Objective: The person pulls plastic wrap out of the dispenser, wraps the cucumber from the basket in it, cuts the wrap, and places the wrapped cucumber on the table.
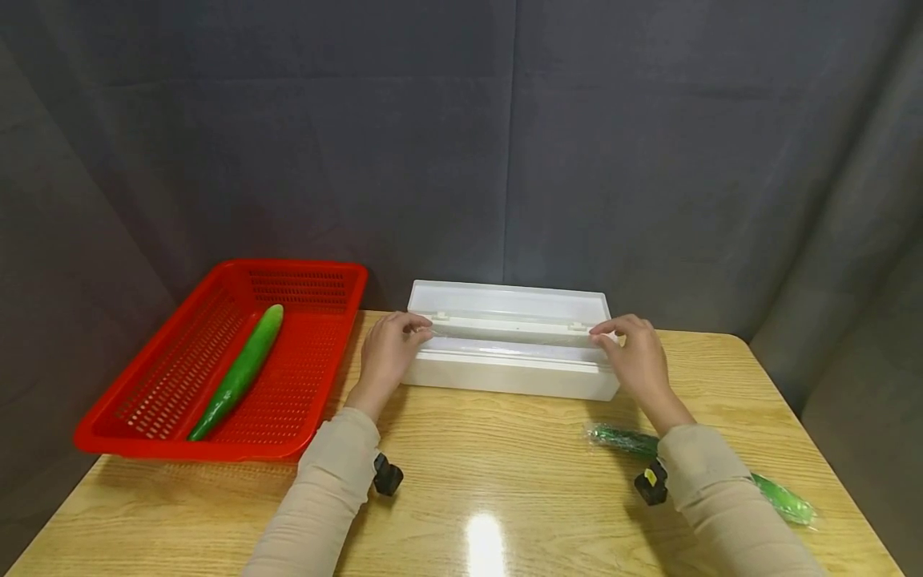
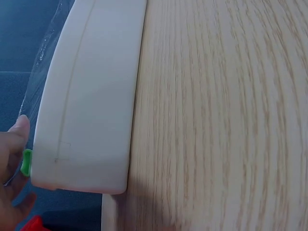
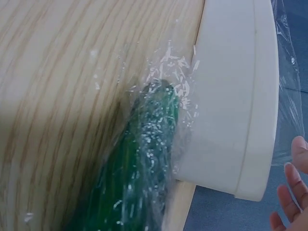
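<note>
A white cling film dispenser [image 1: 508, 377] stands at the back of the table with its lid [image 1: 508, 299] raised. Clear cling film [image 3: 288, 82] stretches up along the box, also visible as a thin sheet in the left wrist view. At the box's left end my left hand [image 1: 389, 351] pinches one corner of the film between thumb and fingers. My right hand [image 1: 638, 359] pinches the opposite corner at the right end. A cucumber wrapped in film [image 3: 130, 178] lies on the table under my right forearm, its middle hidden in the head view.
To the left, a red plastic basket [image 1: 328, 393] holds one cucumber [image 1: 241, 370]. A small green tab [image 2: 27, 162] sticks out at the dispenser's left end. Dark grey curtain [image 1: 461, 160] hangs behind the wooden table [image 1: 505, 465].
</note>
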### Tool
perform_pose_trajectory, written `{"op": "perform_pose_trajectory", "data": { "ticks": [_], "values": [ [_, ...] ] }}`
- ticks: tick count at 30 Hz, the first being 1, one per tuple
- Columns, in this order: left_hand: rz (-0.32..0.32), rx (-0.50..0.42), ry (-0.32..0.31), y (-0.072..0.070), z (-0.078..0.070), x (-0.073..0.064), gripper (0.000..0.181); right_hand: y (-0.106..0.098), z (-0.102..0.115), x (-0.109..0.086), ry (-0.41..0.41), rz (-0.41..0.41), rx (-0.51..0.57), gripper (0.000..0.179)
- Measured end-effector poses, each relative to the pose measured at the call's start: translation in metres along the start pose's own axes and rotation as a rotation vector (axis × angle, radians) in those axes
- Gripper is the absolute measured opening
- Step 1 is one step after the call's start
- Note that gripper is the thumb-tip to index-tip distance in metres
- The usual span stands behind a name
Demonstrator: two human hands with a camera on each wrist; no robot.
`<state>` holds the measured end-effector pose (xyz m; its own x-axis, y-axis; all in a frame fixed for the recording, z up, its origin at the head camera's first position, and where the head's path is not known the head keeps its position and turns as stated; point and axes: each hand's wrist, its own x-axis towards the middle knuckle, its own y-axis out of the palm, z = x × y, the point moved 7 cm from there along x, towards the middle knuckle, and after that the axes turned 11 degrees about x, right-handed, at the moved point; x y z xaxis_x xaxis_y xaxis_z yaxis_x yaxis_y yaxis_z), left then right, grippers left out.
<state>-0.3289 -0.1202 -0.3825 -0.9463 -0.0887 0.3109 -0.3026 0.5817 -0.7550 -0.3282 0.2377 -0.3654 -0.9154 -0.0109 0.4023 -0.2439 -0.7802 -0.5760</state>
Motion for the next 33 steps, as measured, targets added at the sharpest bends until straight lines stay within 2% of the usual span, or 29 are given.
{"op": "perform_pose_trajectory", "data": {
  "ticks": [5, 13, 23, 33],
  "values": [
    [-0.008, -0.015, -0.033, 0.0, 0.002, 0.001, 0.014, -0.005, 0.002, 0.0, -0.008, -0.034, -0.023, 0.006],
    [-0.003, -0.088, -0.09, -0.002, 0.0, 0.001, 0.014, -0.008, 0.004, 0.0, -0.021, -0.065, -0.019, 0.008],
    [-0.028, -0.114, -0.093, -0.007, -0.004, 0.001, 0.014, -0.013, 0.007, 0.002, -0.021, -0.091, 0.009, 0.009],
    [-0.06, -0.123, -0.071, -0.014, -0.009, 0.004, 0.015, -0.018, 0.014, 0.004, -0.047, -0.138, 0.037, 0.011]
  ]
}}
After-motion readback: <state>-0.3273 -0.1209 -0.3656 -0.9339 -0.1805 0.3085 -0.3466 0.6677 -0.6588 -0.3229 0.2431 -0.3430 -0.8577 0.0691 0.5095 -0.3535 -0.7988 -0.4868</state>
